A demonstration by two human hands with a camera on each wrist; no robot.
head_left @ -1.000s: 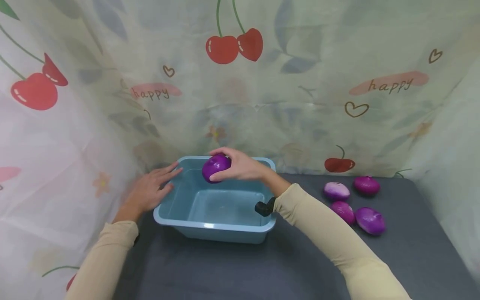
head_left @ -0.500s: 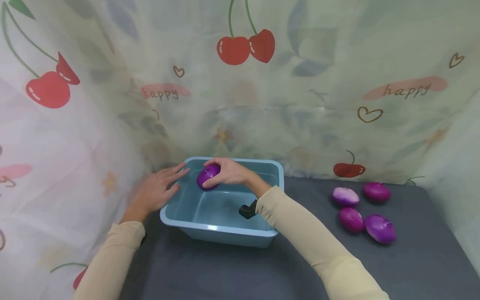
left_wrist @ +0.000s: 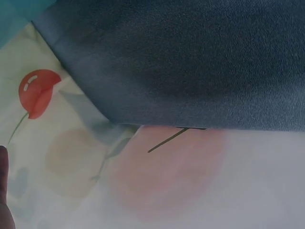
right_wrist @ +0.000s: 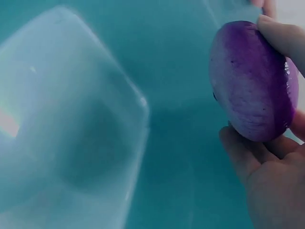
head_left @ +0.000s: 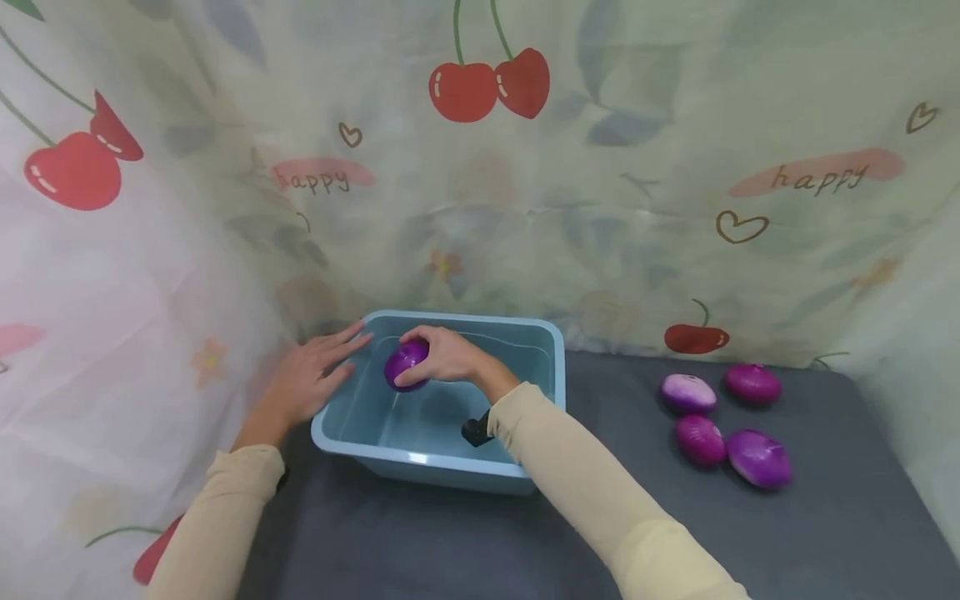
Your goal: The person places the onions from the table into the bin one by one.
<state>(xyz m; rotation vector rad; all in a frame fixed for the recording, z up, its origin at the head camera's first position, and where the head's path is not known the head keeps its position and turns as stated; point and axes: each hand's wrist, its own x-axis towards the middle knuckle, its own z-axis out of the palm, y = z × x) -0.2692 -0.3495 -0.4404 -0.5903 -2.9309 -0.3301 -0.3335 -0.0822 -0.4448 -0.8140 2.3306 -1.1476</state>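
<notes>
Onion (head_left: pixel 402 364) has moved lower; right hand (head_left: pixel 447 355) grips it.

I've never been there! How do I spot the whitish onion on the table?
Start at the big blue basin on the dark grey table, then look right to the group of four onions. The whitish onion is the back-left one. Its top is pale, almost white, with purple lower down, while its three neighbours look far more purple.
</notes>
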